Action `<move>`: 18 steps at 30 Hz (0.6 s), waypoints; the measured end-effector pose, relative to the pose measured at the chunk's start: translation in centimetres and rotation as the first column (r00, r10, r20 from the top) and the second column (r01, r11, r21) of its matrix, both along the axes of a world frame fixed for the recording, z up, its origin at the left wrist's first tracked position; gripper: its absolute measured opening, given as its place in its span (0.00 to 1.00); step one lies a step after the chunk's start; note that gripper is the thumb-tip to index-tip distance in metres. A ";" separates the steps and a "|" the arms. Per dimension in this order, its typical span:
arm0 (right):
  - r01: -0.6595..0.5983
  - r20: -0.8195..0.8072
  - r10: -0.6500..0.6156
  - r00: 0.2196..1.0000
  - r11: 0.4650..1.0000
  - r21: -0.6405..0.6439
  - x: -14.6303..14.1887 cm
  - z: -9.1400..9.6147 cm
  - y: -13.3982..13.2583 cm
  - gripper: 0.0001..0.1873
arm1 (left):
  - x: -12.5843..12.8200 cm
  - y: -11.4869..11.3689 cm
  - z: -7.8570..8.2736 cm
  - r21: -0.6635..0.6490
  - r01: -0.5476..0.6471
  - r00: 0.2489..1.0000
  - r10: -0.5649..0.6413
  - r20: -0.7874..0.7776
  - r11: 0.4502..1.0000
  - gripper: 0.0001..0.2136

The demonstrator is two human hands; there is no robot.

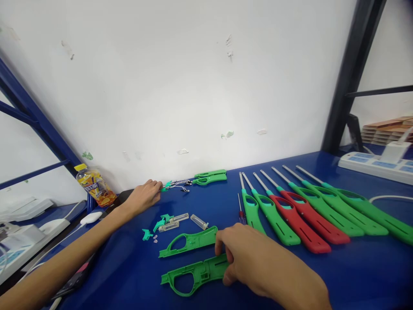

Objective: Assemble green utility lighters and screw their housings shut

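Parts-gathering stage: right hand pinches green shell half; left hand touches wired igniter, grip unclear; joining likely needs alignment.

Getting bright, even light, seemingly from above; bouncing flat off white wall. Throwing only soft shadows under right hand. Picking up mild sheen on blue table. Rendering mid-frame sharp, green shell half included. Bowing frame post inward at right edge. Softening slightly toward lower corners.
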State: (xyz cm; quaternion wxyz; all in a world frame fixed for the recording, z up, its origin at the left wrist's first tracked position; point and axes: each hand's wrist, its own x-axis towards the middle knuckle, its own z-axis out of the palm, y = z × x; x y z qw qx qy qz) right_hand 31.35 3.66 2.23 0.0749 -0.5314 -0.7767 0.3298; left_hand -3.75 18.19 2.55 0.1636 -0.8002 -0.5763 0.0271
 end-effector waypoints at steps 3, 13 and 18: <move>0.002 -0.001 -0.002 1.000 1.000 0.007 -0.1 -0.1 0.1 0.20 | 0.4 -2.8 1.4 0.072 0.032 0.999 -0.033 0.018 0.997 0.15; -0.008 -0.010 0.008 1.000 1.000 -0.013 -0.1 -0.6 0.4 0.14 | 2.1 -18.0 -0.4 0.298 0.241 0.901 -0.327 0.285 0.924 0.14; -0.093 -0.088 0.100 0.991 0.993 0.073 -0.1 -2.9 -0.5 0.19 | 2.6 -21.1 -4.2 0.273 0.239 0.843 -0.338 0.418 0.932 0.17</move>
